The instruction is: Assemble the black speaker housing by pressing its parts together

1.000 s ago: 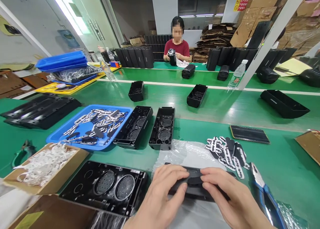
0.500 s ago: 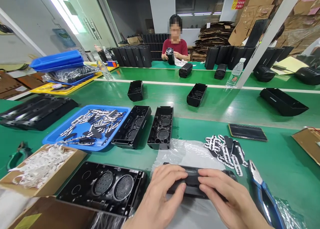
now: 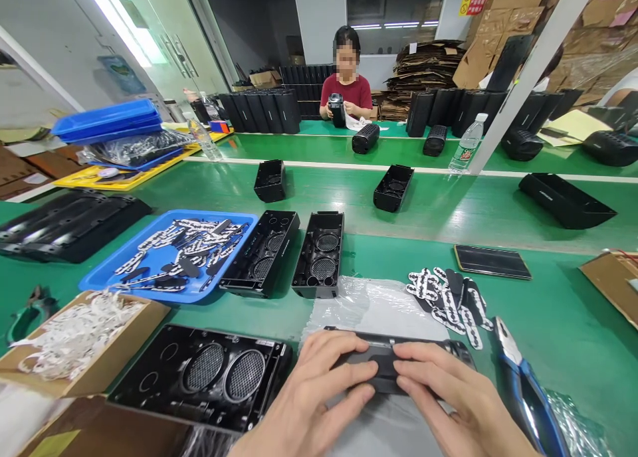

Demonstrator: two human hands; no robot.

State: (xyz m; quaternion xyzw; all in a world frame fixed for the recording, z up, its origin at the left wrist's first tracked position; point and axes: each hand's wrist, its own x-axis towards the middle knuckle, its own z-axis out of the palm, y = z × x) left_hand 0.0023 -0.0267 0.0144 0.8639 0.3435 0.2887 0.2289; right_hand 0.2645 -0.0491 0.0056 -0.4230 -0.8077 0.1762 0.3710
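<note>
Fingers (image 3: pixel 343 377) of your left hand (image 3: pixel 314 390) and right hand (image 3: pixel 446 384) hold the black casing (image 3: pixel 385 379), tips pressed to its upper face; it lies on the plastic sheet (image 3: pixel 393 304), left of the blue-handled pliers (image 3: pixel 513 370).

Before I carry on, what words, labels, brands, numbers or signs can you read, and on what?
None reads clearly.
Red-and-yellow wall sign: Chinese characters, too small.
Right-hand bottle's label: too small.
Nearer black housing at right: white lettering, blurred.
Black housing beside the blue tray: white lettering, too small.
</note>
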